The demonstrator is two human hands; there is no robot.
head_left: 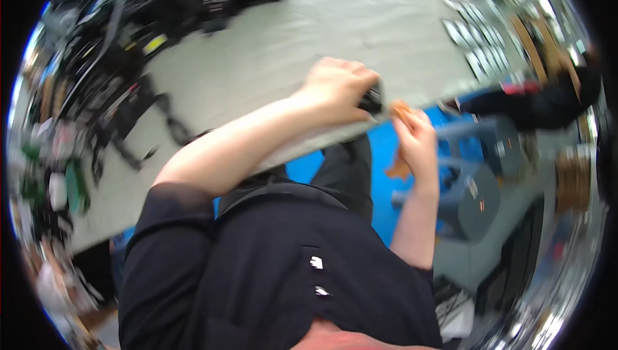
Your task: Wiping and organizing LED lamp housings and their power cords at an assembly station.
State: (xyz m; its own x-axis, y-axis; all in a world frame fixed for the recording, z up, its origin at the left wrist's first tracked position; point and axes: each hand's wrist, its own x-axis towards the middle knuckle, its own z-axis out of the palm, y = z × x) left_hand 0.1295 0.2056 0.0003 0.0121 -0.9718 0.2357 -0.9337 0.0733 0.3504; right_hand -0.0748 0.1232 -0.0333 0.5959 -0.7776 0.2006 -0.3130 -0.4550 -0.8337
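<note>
My left hand (338, 89) is closed round a small black object (371, 100) with a rounded shape; blur and my fingers hide what kind it is. It is held above the near edge of the pale worktable (244, 60). Just to the right, my right hand (418, 137) grips a crumpled orange cloth (399, 168). One end of the cloth sticks out above the fingers toward the black object, and the rest hangs below the hand. A small gap shows between the cloth and the object.
Black gear with straps (215, 2) is heaped along the table's far left. Rows of flat silvery pieces (476, 37) lie at the far right. Blue-grey stools (470, 198) stand on the blue floor (383, 150) to my right. Another person in dark clothes (541, 102) is beyond them.
</note>
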